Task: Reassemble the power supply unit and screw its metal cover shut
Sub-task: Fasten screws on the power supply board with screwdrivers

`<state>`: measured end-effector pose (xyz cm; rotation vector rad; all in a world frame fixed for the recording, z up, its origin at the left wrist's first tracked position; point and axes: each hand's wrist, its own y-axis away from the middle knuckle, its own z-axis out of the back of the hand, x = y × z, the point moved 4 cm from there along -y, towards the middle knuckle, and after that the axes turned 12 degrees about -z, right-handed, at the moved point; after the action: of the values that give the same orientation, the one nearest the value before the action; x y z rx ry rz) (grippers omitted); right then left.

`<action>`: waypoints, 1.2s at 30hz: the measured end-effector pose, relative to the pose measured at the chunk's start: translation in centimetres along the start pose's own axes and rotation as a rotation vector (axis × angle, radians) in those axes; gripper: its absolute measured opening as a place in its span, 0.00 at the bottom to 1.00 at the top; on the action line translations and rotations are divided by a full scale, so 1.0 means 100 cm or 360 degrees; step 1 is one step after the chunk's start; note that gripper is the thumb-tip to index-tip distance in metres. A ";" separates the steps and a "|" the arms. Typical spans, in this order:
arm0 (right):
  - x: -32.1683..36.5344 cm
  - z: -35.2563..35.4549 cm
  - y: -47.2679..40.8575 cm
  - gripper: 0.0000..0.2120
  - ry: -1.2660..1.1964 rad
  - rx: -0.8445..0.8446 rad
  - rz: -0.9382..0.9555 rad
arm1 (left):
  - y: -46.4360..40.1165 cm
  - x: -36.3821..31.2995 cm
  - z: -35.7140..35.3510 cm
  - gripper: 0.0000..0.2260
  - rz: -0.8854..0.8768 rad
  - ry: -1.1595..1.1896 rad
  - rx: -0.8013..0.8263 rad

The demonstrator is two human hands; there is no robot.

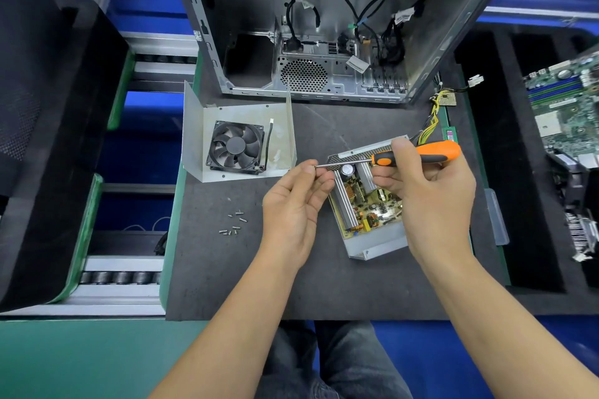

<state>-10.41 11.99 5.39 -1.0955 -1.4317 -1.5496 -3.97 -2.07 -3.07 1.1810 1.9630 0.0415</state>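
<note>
The right hand gripped the screwdriver while the left hand pinched its tip, probably seating a screw for the open power supply just below.

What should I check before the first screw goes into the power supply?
1. Screwdriver held in right hand: ok.
2. Left hand fingers at the driver tip: ok.
3. Screw seated on the tip: cannot tell, fingers hide it.
4. Spare screws on the mat: ok.
5. Metal cover, fan inside, fitted on the power supply base: not ok, it lies apart, board exposed.
</note>
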 end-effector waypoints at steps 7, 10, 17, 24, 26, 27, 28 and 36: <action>-0.003 0.000 -0.001 0.12 -0.0085 0.0017 -0.0062 | 0.000 0.000 -0.001 0.05 -0.0010 -0.0031 0.0059; -0.003 0.002 -0.004 0.13 -0.0082 0.0016 -0.0073 | 0.000 -0.001 -0.002 0.04 -0.0003 -0.0010 0.0118; 0.005 0.002 -0.006 0.11 0.0000 0.0001 -0.0012 | 0.001 0.006 0.007 0.17 0.0045 -0.0136 0.0236; 0.030 -0.006 -0.009 0.14 0.0557 0.0046 0.0523 | -0.002 -0.006 0.033 0.38 -0.0589 -0.1231 0.0554; 0.032 -0.010 -0.012 0.14 0.0704 0.0083 0.0611 | -0.001 -0.003 0.030 0.47 -0.0661 -0.1482 0.0778; 0.033 -0.012 -0.014 0.14 0.0760 0.0105 0.0645 | -0.002 -0.001 0.028 0.51 -0.0671 -0.1571 0.0862; 0.032 -0.014 -0.016 0.14 0.0803 0.0127 0.0674 | -0.002 0.000 0.027 0.54 -0.0668 -0.1633 0.0927; 0.025 -0.027 -0.026 0.15 0.1069 0.0203 0.0774 | -0.007 0.012 0.018 0.64 -0.0520 -0.1844 0.1182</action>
<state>-13.94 9.66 6.79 -0.6753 -0.7268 -1.2719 -3.52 -2.21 -5.31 0.9133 1.0552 -1.3267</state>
